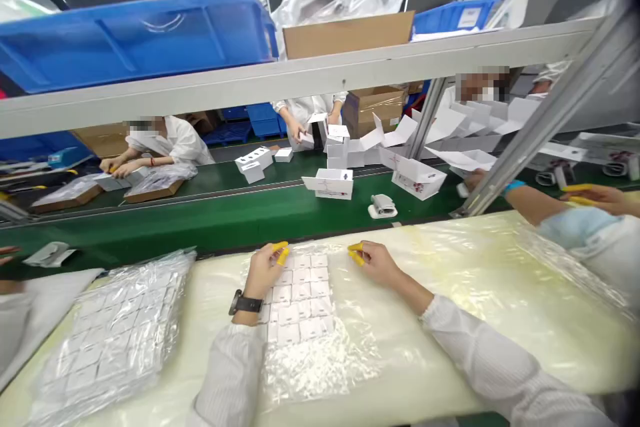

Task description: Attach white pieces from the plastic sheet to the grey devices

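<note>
A clear plastic bag (320, 363) with rows of small white pieces (301, 292) lies flat on the film-covered table. At the bag's upper left edge is my left hand (267, 270), yellow covers on its fingertips and a dark watch at the wrist; thumb and finger are pinched together. My right hand (375, 261) is at the upper right, also with yellow fingertip covers, its fingers closed in a pinch. What either pinch holds is too small to make out, though the film reaches up towards both hands.
Another bag of white pieces (117, 327) lies left. Beyond the table runs a green conveyor (240, 213) with open white boxes (330, 185). A shelf (200, 90) with blue bins (135, 37) crosses above; a slanted post stands right. Other people's arms reach in at both sides.
</note>
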A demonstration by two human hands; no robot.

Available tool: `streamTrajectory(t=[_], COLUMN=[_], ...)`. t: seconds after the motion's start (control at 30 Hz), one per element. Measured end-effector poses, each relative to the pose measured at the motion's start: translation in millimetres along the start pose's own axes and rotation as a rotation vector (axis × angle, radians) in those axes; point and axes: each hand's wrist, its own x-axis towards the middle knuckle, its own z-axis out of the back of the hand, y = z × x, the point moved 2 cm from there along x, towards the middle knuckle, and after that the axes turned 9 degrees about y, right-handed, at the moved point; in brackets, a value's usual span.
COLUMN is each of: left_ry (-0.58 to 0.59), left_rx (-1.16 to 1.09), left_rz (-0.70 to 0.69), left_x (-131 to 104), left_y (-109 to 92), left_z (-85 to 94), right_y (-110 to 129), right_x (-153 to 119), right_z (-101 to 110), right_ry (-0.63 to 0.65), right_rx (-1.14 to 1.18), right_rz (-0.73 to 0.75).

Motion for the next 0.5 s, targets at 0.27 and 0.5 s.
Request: streamTrajectory(t=[0.27,0.5], left_ry=[-0.062,0.143], left_rx=[-0.34,-0.377], left_rz=[-0.043,0.01], left_x=[-17.4,-19.1], left_y=[10.5,22.6], left_z=[6.6,-0.7], right_y=[25.9,11.7], right_x=[38.3,41.5], right_z=[-50.1,-62.3], right_ry=[-0.087,-0.078], right_rx=[-0.016,0.066], right_rz=[0.017,-0.047])
